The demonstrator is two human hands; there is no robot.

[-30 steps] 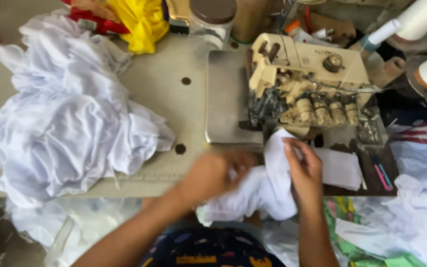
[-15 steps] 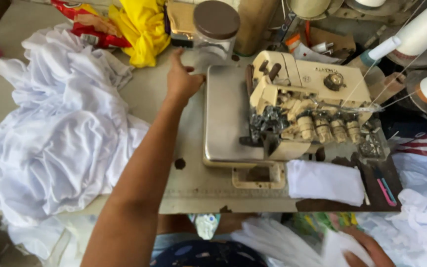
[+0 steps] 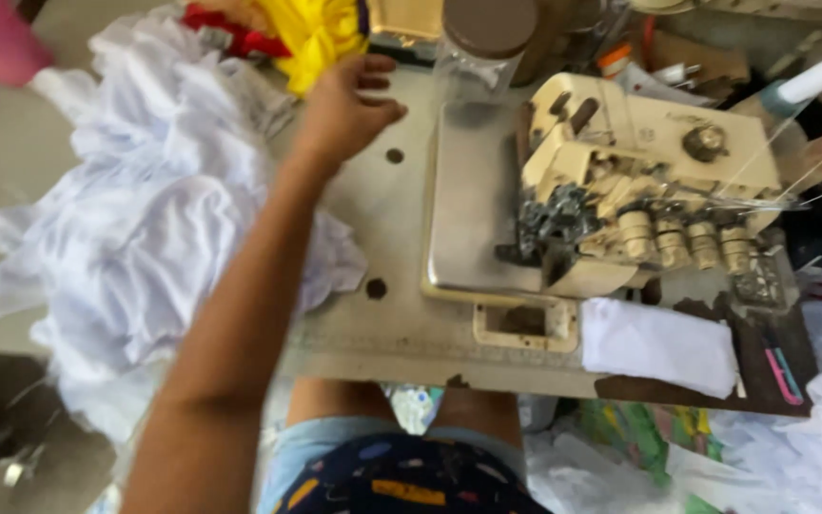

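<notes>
My left hand (image 3: 344, 105) reaches out over the far side of the sewing table (image 3: 373, 324), fingers apart and holding nothing. It hovers between a big pile of white cloth (image 3: 145, 228) on the left and a clear jar with a brown lid (image 3: 482, 38) on the right. A cream overlock sewing machine (image 3: 639, 181) stands on the right of the table. A small folded white piece of cloth (image 3: 658, 343) lies in front of the machine. My right hand is out of view.
Yellow cloth (image 3: 321, 29) and red cloth (image 3: 230, 33) lie at the table's far edge. White thread cones (image 3: 815, 76) stand at the far right. More white cloth (image 3: 820, 447) is heaped low on the right. My lap with patterned shorts (image 3: 401, 476) is below the table edge.
The left hand has drawn back from the jar toward the white pile. The right hand with its white cloth has dropped out of view. The camera has shifted closer.
</notes>
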